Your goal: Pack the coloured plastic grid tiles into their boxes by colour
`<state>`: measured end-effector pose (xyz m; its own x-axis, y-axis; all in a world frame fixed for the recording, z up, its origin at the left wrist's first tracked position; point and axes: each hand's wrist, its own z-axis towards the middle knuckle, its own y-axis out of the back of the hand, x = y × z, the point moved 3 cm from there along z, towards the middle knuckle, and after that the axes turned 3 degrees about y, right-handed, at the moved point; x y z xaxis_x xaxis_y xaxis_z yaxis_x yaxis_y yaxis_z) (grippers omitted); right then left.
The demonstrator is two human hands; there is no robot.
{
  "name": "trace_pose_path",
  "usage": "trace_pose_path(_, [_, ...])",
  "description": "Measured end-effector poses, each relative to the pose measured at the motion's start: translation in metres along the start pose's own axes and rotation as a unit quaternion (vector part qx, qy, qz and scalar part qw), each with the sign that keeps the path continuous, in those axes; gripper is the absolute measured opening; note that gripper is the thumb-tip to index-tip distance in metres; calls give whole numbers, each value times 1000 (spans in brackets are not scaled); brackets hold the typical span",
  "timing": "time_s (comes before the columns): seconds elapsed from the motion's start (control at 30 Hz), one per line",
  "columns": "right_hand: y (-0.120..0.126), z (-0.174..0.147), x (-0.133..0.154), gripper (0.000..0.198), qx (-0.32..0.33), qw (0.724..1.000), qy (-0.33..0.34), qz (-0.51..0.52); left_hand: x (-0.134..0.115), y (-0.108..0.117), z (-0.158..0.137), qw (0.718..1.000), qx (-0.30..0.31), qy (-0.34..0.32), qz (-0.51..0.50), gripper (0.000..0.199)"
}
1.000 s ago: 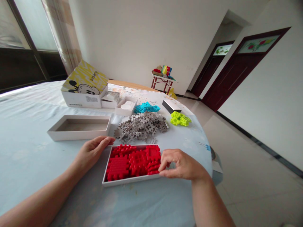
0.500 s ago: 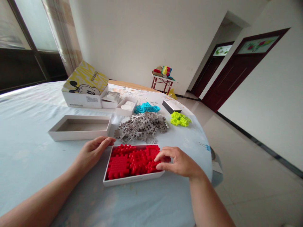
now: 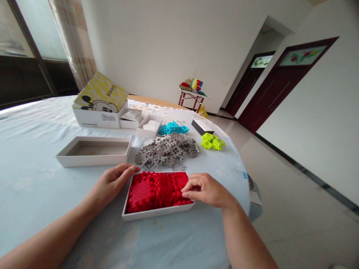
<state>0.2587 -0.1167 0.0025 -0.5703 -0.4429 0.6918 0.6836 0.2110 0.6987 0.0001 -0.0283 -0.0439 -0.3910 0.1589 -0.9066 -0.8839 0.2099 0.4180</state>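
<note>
A shallow white box (image 3: 158,213) in front of me holds red interlocking plastic building pieces (image 3: 141,194). At its right side, my right hand (image 3: 206,189) is closed in a pinch, with thumb and forefinger at a red building piece (image 3: 181,181). The fingertips partly hide what they grip. My left hand (image 3: 116,181) rests by the box's far left corner, fingers stretched out and holding nothing. Its fingertips reach the rim; whether they press on it I cannot tell. Just behind the box lies a heap of grey interlocking pieces (image 3: 169,149).
An open white tray (image 3: 92,160) stands at left. Farther back are a yellow-lidded box (image 3: 97,117), a small white box (image 3: 148,130), blue pieces (image 3: 174,128), a black-and-white box (image 3: 202,127) and lime-green pieces (image 3: 213,142). The table's curved edge (image 3: 246,179) runs along the right.
My right thumb and forefinger have come closer together at the red pieces, some of which have shifted in the box. My left hand has stayed nearly still at the corner.
</note>
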Motion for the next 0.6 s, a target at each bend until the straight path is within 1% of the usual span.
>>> trace_pose_path(0.1, [0, 0, -2, 15, -1, 1000, -10, 5, -1, -1, -2, 1000, 20, -17, 7, 44])
trace_pose_path(0.17, [2, 0, -4, 16, -19, 1000, -15, -1, -2, 0, -3, 999, 18, -33, 15, 42])
trace_pose_path(0.2, [3, 0, -5, 17, -39, 999, -13, -6, -4, 0, -4, 999, 13, -45, 21, 41])
trace_pose_path(0.27, [7, 0, -5, 16, -101, 995, 3, -22, -8, 1, -6, 996, 1, -84, 37, 36])
trace_pose_path(0.33, [9, 2, -2, 16, -155, 986, 39, -41, -16, 0, -10, 989, 1, -136, 61, 31])
trace_pose_path(0.37, [8, 3, 1, 17, -163, 983, 60, -51, -21, -1, -13, 984, 12, -161, 76, 29])
trace_pose_path(0.4, [6, 5, 4, 20, -158, 982, 80, -61, -25, -3, -16, 978, 30, -184, 93, 28])
trace_pose_path(0.47, [-2, 10, 10, 28, -119, 984, 108, -82, -33, -8, -22, 965, 67, -222, 126, 27])
trace_pose_path(0.53, [-10, 14, 15, 35, -71, 985, 118, -101, -39, -11, -27, 952, 94, -250, 153, 26])
trace_pose_path(0.6, [-17, 16, 18, 36, -33, 986, 121, -114, -42, -13, -29, 943, 103, -265, 170, 25])
